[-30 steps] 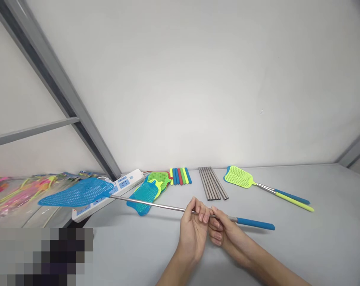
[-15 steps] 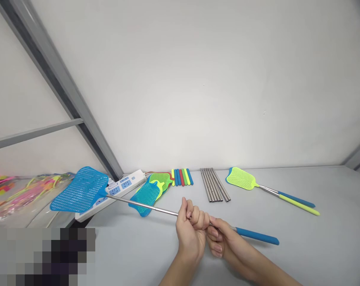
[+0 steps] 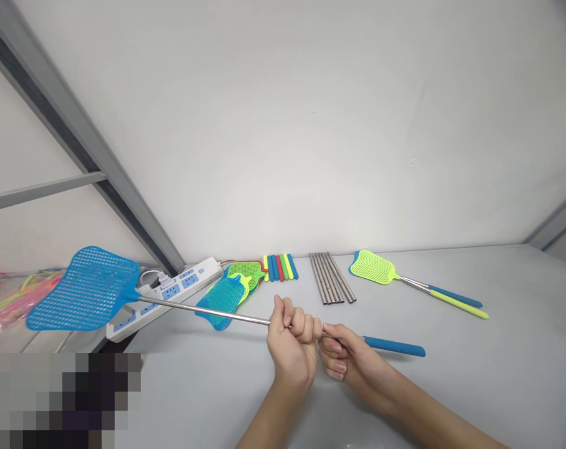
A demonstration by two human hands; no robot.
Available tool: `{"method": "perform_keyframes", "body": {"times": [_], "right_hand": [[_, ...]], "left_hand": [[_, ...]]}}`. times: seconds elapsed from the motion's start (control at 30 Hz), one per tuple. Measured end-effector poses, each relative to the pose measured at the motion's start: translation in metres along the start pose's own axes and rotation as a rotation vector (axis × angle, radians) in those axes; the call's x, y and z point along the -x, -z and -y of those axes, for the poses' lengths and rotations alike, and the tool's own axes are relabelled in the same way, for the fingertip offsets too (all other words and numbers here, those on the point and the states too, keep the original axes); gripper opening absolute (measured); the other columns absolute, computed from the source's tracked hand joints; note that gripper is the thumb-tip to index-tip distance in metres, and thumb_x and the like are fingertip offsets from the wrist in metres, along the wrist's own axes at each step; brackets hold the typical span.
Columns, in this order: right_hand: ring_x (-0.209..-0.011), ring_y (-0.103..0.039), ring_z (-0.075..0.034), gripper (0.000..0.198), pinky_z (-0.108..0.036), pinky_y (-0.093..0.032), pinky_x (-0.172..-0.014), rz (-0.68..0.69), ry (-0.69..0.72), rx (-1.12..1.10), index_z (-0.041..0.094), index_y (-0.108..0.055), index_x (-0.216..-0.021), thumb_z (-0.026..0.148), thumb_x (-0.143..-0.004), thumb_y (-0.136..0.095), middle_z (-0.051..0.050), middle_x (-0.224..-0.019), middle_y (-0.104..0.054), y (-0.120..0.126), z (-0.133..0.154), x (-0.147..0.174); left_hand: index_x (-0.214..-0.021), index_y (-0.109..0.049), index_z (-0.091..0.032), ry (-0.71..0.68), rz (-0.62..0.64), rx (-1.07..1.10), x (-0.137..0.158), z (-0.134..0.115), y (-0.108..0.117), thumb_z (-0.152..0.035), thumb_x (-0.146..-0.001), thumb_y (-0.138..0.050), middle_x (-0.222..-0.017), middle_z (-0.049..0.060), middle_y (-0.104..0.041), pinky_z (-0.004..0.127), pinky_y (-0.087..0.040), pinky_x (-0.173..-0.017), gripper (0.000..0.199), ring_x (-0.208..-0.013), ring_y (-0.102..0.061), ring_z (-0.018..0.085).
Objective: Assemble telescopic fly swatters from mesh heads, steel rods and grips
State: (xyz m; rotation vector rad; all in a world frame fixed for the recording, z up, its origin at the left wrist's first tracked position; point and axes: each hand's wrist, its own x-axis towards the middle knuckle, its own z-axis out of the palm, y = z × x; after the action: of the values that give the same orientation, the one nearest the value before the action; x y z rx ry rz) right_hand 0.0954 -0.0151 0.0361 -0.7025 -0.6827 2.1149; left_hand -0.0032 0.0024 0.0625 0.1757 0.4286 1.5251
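Note:
A blue fly swatter (image 3: 88, 290) with a long metal rod is held slantwise above the table, its mesh head at the left. My left hand (image 3: 292, 340) is closed round the rod near its middle. Right beside it, my right hand (image 3: 343, 355) grips the same rod, with the blue handle (image 3: 395, 346) sticking out past it to the right. Both sets of fingers hide the stretch of rod between them.
Loose swatter heads (image 3: 223, 302) lie by a white power strip (image 3: 180, 290). Coloured handles (image 3: 280, 268) and metal rods (image 3: 332, 280) are lined up along the back. Two whole swatters (image 3: 376, 268) rest at right. Bagged colourful items (image 3: 20, 305) sit at far left.
The swatter's head has moved left, away from my hands, and more of the metal rod shows. Both hands still hold the rod. The whole view has shifted slightly.

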Motion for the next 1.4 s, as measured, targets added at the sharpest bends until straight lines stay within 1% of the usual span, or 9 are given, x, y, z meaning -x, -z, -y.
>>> {"method": "perform_keyframes", "body": {"times": [0.13, 0.4, 0.7, 0.87, 1.07, 1.4], "right_hand": [[-0.044, -0.018, -0.007, 0.034, -0.023, -0.018, -0.047, -0.003, 0.001, 0.027, 0.017, -0.03, -0.051, 0.035, -0.077, -0.043, 0.006, -0.048, -0.02, -0.002, 0.001, 0.0], [-0.044, -0.018, -0.007, 0.034, -0.023, -0.02, -0.047, -0.016, 0.017, 0.046, 0.017, -0.03, -0.05, 0.035, -0.075, -0.046, 0.006, -0.049, -0.021, -0.005, 0.002, -0.001], [-0.044, -0.018, -0.006, 0.035, -0.023, -0.02, -0.046, -0.012, 0.004, 0.037, 0.017, -0.029, -0.05, 0.034, -0.074, -0.046, 0.006, -0.049, -0.021, -0.006, 0.001, 0.0], [-0.044, -0.017, -0.006, 0.035, -0.024, -0.019, -0.046, -0.006, -0.003, 0.017, 0.017, -0.029, -0.049, 0.035, -0.074, -0.048, 0.006, -0.049, -0.021, -0.005, 0.001, 0.0], [-0.044, -0.017, -0.006, 0.034, -0.024, -0.019, -0.046, -0.003, 0.001, 0.022, 0.017, -0.029, -0.05, 0.033, -0.076, -0.045, 0.006, -0.049, -0.021, -0.004, 0.002, 0.001], [-0.043, -0.017, -0.006, 0.036, -0.023, -0.018, -0.045, -0.037, -0.016, 0.046, 0.017, -0.029, -0.05, 0.036, -0.073, -0.049, 0.007, -0.048, -0.02, 0.0, 0.006, 0.002]], "left_hand": [[-0.05, -0.02, -0.018, -0.006, 0.003, -0.012, 0.0, -0.002, 0.0, -0.037, -0.079, -0.039, -0.042, -0.008, -0.003, 0.023, -0.01, -0.037, 0.039, -0.038, -0.001, 0.007], [-0.05, -0.022, -0.019, -0.018, 0.013, -0.011, 0.001, -0.007, 0.002, -0.037, -0.079, -0.039, -0.043, -0.008, -0.003, 0.023, -0.01, -0.037, 0.038, -0.038, -0.001, 0.007], [-0.05, -0.022, -0.019, -0.041, -0.004, -0.043, 0.003, -0.011, -0.001, -0.038, -0.079, -0.038, -0.042, -0.008, -0.004, 0.022, -0.011, -0.036, 0.038, -0.037, -0.001, 0.006], [-0.05, -0.021, -0.019, -0.056, -0.015, -0.051, 0.003, -0.013, -0.001, -0.037, -0.079, -0.038, -0.042, -0.008, -0.004, 0.021, -0.012, -0.036, 0.039, -0.036, -0.002, 0.006], [-0.049, -0.021, -0.018, -0.04, -0.016, -0.049, 0.002, -0.015, -0.002, -0.037, -0.08, -0.036, -0.042, -0.008, -0.003, 0.022, -0.011, -0.036, 0.039, -0.037, -0.001, 0.007], [-0.049, -0.024, -0.019, -0.049, -0.028, -0.034, -0.001, -0.015, 0.001, -0.035, -0.081, -0.036, -0.043, -0.008, -0.002, 0.022, -0.011, -0.036, 0.037, -0.038, 0.001, 0.007]]}}
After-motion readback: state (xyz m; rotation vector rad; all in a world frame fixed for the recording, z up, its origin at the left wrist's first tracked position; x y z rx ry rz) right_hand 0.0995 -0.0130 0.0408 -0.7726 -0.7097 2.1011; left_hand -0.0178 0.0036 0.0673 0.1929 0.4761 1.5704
